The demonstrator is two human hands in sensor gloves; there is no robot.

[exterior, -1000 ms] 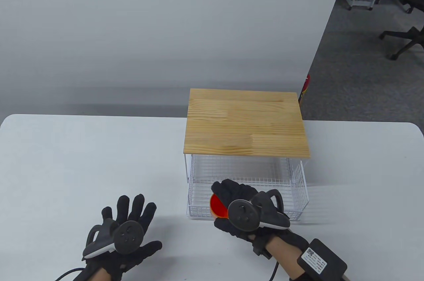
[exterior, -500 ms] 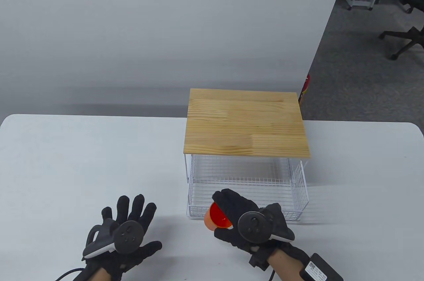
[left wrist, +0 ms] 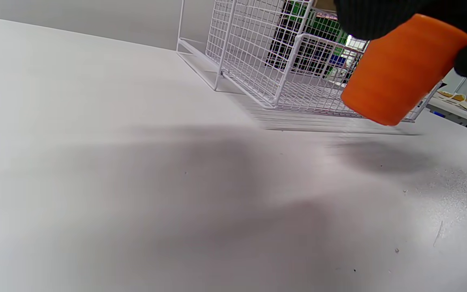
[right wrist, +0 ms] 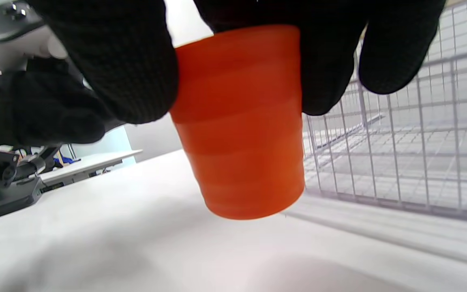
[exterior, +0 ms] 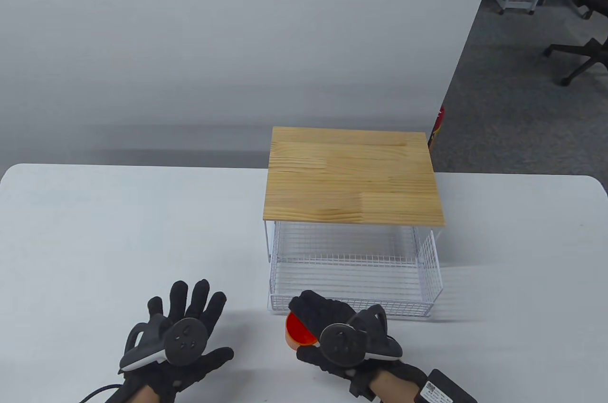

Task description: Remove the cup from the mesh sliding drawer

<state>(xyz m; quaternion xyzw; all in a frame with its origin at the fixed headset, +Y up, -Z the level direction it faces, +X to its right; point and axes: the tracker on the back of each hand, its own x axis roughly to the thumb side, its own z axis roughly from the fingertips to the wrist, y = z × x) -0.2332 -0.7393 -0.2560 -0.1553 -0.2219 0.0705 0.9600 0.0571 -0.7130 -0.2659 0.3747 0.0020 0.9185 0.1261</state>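
In the table view, a smooth orange plastic cup (exterior: 298, 332) is gripped by the black-gloved right hand (exterior: 335, 336), whose fingers are wrapped over its rim and side; the cup is seen outside the white wire-mesh sliding drawer (exterior: 354, 286), just in front of the drawer's near left corner and above the white table (exterior: 118, 232). The drawer is pulled forward from under a light wooden board (exterior: 354, 177) that tops its white wire frame. The black-gloved left hand (exterior: 183, 334) is laid flat on the table with fingers spread, nothing being held, well to the left of the drawer. In the left wrist view, the cup (left wrist: 399, 71) is shown tilted and lifted off the table surface (left wrist: 136, 182), its shadow cast below it, with gloved fingers (left wrist: 379, 18) closed on its upper part and the mesh drawer (left wrist: 282, 61) behind it. In the right wrist view, the cup (right wrist: 243, 134) is clasped between the thumb (right wrist: 124, 61) and the other fingers (right wrist: 330, 61), its base clear of the table (right wrist: 176, 251), and the mesh drawer (right wrist: 412, 134) is seen beside it to the right.
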